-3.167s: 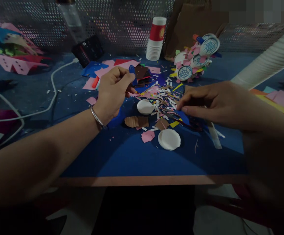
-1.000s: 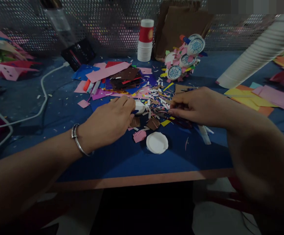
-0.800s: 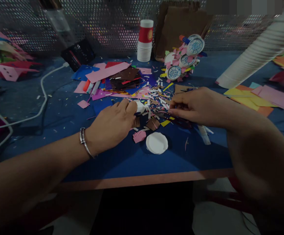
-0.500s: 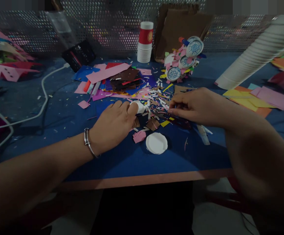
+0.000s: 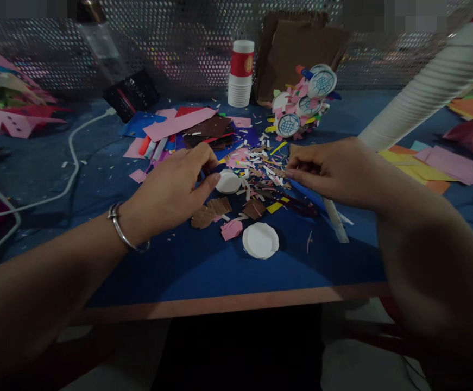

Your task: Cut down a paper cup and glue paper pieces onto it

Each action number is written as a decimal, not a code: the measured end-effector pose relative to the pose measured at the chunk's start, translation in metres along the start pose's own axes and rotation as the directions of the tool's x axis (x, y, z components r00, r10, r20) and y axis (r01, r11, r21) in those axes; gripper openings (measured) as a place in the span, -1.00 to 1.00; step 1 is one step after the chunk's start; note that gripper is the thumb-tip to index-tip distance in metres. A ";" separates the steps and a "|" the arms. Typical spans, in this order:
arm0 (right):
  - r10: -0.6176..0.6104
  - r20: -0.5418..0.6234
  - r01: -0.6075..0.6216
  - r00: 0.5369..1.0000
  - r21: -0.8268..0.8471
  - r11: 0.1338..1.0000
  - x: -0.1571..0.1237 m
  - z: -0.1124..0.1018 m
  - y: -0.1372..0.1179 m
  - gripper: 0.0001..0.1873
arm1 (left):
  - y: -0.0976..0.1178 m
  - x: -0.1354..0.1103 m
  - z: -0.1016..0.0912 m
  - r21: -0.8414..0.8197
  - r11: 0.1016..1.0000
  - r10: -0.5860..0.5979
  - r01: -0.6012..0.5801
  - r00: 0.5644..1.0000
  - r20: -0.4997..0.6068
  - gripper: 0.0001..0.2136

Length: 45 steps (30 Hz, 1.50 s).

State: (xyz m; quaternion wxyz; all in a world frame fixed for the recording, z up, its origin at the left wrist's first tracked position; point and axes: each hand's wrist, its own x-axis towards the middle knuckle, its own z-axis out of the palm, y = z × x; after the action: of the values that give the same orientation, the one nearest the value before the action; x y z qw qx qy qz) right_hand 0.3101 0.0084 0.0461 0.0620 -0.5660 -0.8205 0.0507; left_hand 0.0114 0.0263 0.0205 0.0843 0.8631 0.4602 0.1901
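Note:
My left hand [image 5: 171, 187] hovers over the blue table [image 5: 203, 266], fingers curled toward the thumb in a loose pinch; what it holds, if anything, is hidden. Just right of its thumb lies a small white disc [image 5: 228, 182]. Torn brown paper pieces [image 5: 210, 210] lie below the thumb. My right hand [image 5: 334, 171] has its fingertips pressed together on a blue paper piece [image 5: 306, 194] at the edge of a heap of paper scraps [image 5: 260, 163]. A second white disc [image 5: 260, 240] and a pink scrap [image 5: 231, 229] lie nearer to me.
A pile of coloured sheets [image 5: 191, 127] and a cup stack [image 5: 240, 73] stand behind. Decorated discs [image 5: 301, 103] sit at the back right. A long cup stack [image 5: 423, 92] lies slanted on the right. A white cable [image 5: 71, 157] runs on the left. The table edge [image 5: 236, 304] is near me.
My left hand came down onto the white disc, then lifted and drew back left, uncovering the brown pieces. My right hand stayed pinched at the scrap heap, rising slightly.

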 end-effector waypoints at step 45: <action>0.033 0.232 -0.006 0.972 -0.116 0.993 -0.017 -0.005 0.037 -0.81 | -0.003 0.012 0.013 -0.685 0.702 -0.161 0.196 0.980 0.116 -0.90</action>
State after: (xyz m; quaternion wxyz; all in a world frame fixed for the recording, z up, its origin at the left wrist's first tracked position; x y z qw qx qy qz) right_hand 0.3515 0.0056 0.0449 -0.0682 -0.5668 -0.8180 0.0703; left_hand 0.0205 0.0387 0.0105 0.4296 0.7244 0.4347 0.3190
